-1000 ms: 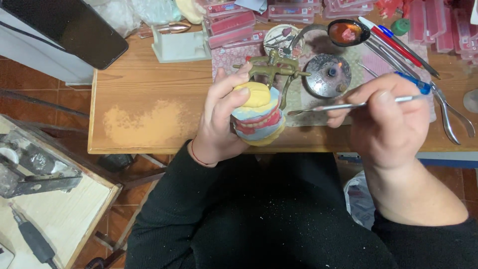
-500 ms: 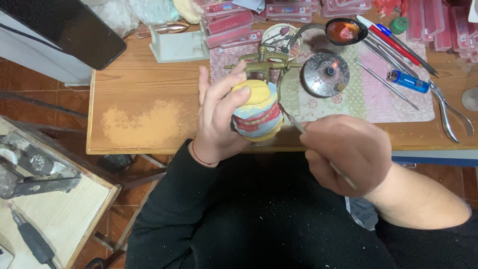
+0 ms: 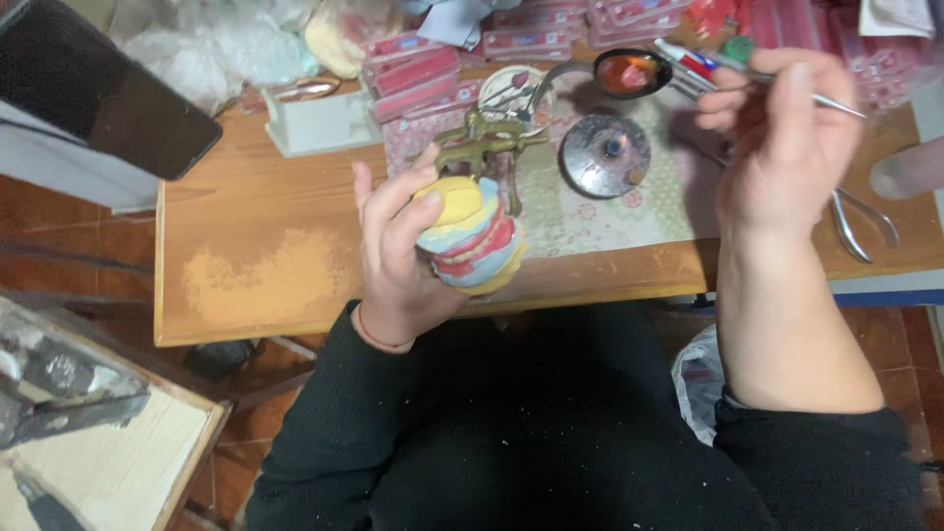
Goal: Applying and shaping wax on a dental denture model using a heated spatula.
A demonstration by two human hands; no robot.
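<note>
Nearest the camera, the person's black-sleeved arms rise toward the wooden counter (image 3: 295, 221). The left hand (image 3: 398, 251) is clamped around a dental cast (image 3: 472, 236), a layered lump with a yellow top, pink wax and pale blue bands, fixed in a brass-coloured articulator frame (image 3: 482, 152). The fingers curl over the yellow top, the thumb presses from the side, and the cast is held just above the counter's near edge.

Left of the cast, a patch of pale yellow powder (image 3: 261, 280) lies on the bare wood. Behind the cast, a patterned cloth mat (image 3: 580, 206) covers the counter, and on it stands a round shiny metal lid (image 3: 605, 154), right of the cast and a little farther off.

The right hand (image 3: 787, 143) is raised well to the right of the cast and beyond it, fingers pinched shut on a thin metal instrument (image 3: 831, 101) whose shaft sticks out to the right. Below that hand, metal pliers (image 3: 865, 221) lie on the counter.

Farther back from the cast sit a small white dish of tools (image 3: 511, 90), a dark spoon-like bowl holding red wax (image 3: 629, 72), a pale plastic block (image 3: 320, 120) to the far left, and rows of pink boxes (image 3: 418, 69) along the counter's back. A dark tablet-like slab (image 3: 93, 88) leans at the far left corner.
</note>
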